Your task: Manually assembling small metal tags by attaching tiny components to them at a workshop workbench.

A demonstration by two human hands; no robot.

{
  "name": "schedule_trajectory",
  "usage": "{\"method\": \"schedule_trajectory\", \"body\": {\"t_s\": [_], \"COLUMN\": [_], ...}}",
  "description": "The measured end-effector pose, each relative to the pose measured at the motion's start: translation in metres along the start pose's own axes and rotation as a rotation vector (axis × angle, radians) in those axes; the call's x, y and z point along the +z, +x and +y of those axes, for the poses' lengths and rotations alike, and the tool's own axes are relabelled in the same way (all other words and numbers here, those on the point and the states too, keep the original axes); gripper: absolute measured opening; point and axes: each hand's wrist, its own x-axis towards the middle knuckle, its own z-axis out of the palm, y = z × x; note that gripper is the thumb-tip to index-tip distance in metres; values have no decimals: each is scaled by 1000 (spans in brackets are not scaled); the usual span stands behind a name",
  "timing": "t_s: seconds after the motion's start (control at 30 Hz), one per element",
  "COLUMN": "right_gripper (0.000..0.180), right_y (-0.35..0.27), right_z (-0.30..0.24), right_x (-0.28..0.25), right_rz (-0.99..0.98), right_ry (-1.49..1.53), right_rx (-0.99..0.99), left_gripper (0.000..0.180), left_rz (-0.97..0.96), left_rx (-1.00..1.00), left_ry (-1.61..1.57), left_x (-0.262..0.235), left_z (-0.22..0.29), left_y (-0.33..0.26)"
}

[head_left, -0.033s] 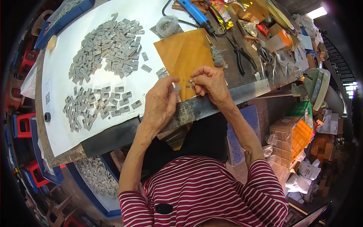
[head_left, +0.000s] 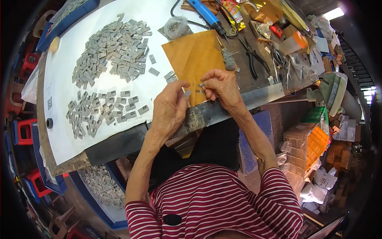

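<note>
My left hand (head_left: 169,109) is at the near edge of an amber sheet (head_left: 191,53), with a small grey rectangular piece (head_left: 187,93) between its thumb and fingers. Across from it, my right hand (head_left: 223,88) pinches a tiny grey metal part (head_left: 200,85) over the same sheet. Another small piece (head_left: 197,91) shows just below those fingertips. Left of the sheet, a large heap of grey rectangular pieces (head_left: 115,49) covers part of the white paper (head_left: 59,135). A looser group of the same pieces (head_left: 105,108) lies nearer to me.
Black-handled pliers (head_left: 254,59), a thin tool with a wrapped grip (head_left: 228,59) and a blue electric screwdriver (head_left: 207,16) lie beyond the sheet. A clear bag of small parts (head_left: 176,28) is behind it. Below the table stands a blue bin of pieces (head_left: 113,221); an orange crate (head_left: 316,147) is at right.
</note>
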Motion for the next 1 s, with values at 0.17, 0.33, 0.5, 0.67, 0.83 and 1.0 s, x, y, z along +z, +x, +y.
{"method": "schedule_trajectory", "body": {"t_s": [0.17,0.33,0.5,0.67,0.83,1.0], "right_gripper": [10,12,13,12,12,10], "right_y": [-2,-6,-10,-13,-20,-24], "right_z": [-1,-1,-7,-11,-15,-16], "right_x": [2,8,14,18,23,30], "right_rz": [-2,-22,-31,-67,-88,-130], "right_ry": [-25,-47,-59,-41,-53,-49], "right_rx": [-11,-40,-61,-44,-43,-67], "left_gripper": [25,25,25,25,27,28], "left_rz": [-26,-17,-20,-47,-50,-58], "left_rx": [-233,-263,-336,-383,-407,-405], "left_ry": [-347,-418,-533,-670,-748,-795], "left_x": [1,-4,-8,-7,-6,-6], "left_z": [1,-3,3,0,-2,-5], "left_y": [-5,-6,-8,-11,-12,-12]}}
